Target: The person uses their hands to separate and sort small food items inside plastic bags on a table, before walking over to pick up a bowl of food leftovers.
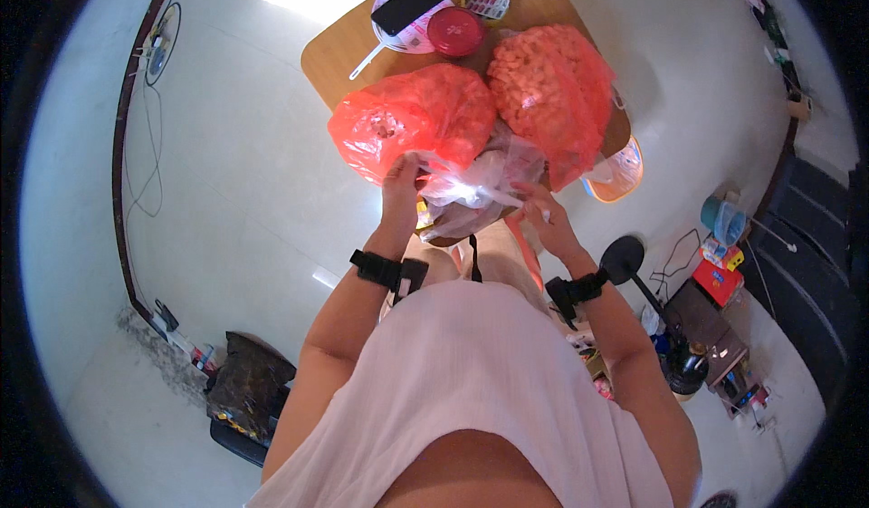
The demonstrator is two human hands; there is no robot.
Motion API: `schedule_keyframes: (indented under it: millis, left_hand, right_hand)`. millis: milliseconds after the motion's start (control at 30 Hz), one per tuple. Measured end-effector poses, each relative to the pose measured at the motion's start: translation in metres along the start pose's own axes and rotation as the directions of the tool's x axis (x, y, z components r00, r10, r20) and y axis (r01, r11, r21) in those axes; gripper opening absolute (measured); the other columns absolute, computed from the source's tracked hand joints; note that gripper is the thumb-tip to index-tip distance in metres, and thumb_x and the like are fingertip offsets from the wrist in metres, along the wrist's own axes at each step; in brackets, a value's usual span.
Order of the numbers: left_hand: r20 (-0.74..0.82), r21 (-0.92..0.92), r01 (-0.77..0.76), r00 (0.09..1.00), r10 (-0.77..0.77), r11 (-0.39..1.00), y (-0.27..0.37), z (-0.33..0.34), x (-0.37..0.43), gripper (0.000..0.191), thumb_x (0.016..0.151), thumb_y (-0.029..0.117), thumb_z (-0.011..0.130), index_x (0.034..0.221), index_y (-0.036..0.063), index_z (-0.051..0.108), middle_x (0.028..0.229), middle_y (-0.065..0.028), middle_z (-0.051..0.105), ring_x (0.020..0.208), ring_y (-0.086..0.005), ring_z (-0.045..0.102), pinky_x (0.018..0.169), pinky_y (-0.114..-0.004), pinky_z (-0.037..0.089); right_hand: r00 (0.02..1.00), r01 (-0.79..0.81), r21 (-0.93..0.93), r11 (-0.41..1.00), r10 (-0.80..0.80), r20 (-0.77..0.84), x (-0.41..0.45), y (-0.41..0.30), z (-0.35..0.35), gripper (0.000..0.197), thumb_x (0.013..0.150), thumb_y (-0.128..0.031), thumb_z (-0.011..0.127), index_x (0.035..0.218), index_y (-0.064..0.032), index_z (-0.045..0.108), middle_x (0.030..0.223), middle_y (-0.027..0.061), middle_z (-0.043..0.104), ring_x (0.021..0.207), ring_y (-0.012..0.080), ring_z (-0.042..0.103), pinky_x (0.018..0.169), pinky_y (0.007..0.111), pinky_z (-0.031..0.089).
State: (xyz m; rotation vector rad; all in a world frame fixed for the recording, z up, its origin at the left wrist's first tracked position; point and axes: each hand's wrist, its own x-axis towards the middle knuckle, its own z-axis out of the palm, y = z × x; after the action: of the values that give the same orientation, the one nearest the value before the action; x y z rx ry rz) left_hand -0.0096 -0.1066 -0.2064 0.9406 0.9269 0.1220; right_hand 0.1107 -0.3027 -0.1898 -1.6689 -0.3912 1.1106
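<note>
A clear plastic bag lies bunched at the near end of a wooden table, with a bright glare on its film. My left hand grips the bag's left edge, close against a red plastic bag with a ragged hole in its top. At the opposite side, my right hand pinches the clear film between thumb and fingers. A second red plastic bag, full of small pale pieces, rests beyond it. What the clear bag contains is hard to make out.
Farther along the table are a smartphone on a round plastic fan, a red round container and a blister pack of capsules. An orange-rimmed bin stands on the floor by the right edge. A black chair is behind left.
</note>
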Motion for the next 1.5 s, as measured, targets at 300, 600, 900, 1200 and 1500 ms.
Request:
schedule_keyframes:
  millis: [300, 600, 900, 1200, 1500]
  left_hand:
    - [0.560, 0.377, -0.682, 0.707, 0.432, 0.627, 0.028, 0.039, -0.026, 0.035, 0.069, 0.000, 0.052, 0.103, 0.0044, 0.051, 0.099, -0.0110, 0.053, 0.092, -0.0260, 0.050, 0.083, -0.034, 0.040]
    - [0.468, 0.783, -0.530, 0.847, 0.252, 0.326, 0.001, 0.004, 0.000, 0.019, 0.070, 0.005, 0.052, 0.088, 0.0054, 0.058, 0.077, -0.0132, 0.055, 0.079, -0.0289, 0.051, 0.070, -0.037, 0.043]
    - [0.330, 0.383, -0.386, 0.906, 0.266, 0.839, -0.019, 0.016, -0.022, 0.033, 0.075, 0.010, 0.054, 0.107, 0.0061, 0.045, 0.103, -0.0082, 0.049, 0.095, -0.0210, 0.048, 0.078, -0.036, 0.043]
    - [0.279, 0.464, -0.075, 0.958, -0.065, 0.883, -0.041, 0.012, 0.024, 0.022, 0.086, 0.013, 0.041, 0.103, 0.0028, 0.051, 0.091, -0.0057, 0.056, 0.085, -0.0157, 0.052, 0.073, -0.027, 0.042]
    - [0.427, 0.544, -0.092, 0.886, -0.181, 0.834, -0.028, 0.005, 0.030, 0.020, 0.085, 0.013, 0.045, 0.099, 0.0026, 0.054, 0.089, -0.0059, 0.058, 0.084, -0.0138, 0.052, 0.076, -0.025, 0.042]
  right_hand:
    - [0.877, 0.479, -0.629, 0.612, -0.301, 0.375, 0.047, -0.003, 0.036, 0.016, 0.067, -0.014, 0.056, 0.082, -0.0067, 0.057, 0.089, 0.0107, 0.058, 0.080, 0.0328, 0.054, 0.067, 0.042, 0.043]
    - [0.993, 0.065, -0.652, 0.755, 0.013, 0.114, 0.045, 0.004, 0.034, 0.015, 0.080, -0.016, 0.049, 0.086, -0.0032, 0.054, 0.077, 0.0162, 0.059, 0.071, 0.0335, 0.057, 0.062, 0.040, 0.045]
    - [0.946, -0.214, 0.028, 0.976, 0.200, 0.255, 0.049, 0.005, 0.018, 0.022, 0.077, -0.013, 0.057, 0.097, -0.0026, 0.057, 0.090, 0.0037, 0.059, 0.081, 0.0114, 0.053, 0.071, 0.025, 0.044]
    - [0.960, 0.272, -0.560, 0.782, -0.263, 0.098, 0.049, 0.000, 0.036, 0.027, 0.069, -0.013, 0.057, 0.094, -0.0043, 0.054, 0.087, 0.0134, 0.055, 0.082, 0.0283, 0.053, 0.071, 0.035, 0.044]
    - [0.916, 0.326, -0.691, 0.646, -0.396, 0.062, 0.051, 0.009, 0.034, 0.015, 0.067, -0.010, 0.054, 0.081, -0.0040, 0.052, 0.078, 0.0126, 0.052, 0.073, 0.0311, 0.052, 0.063, 0.038, 0.044]
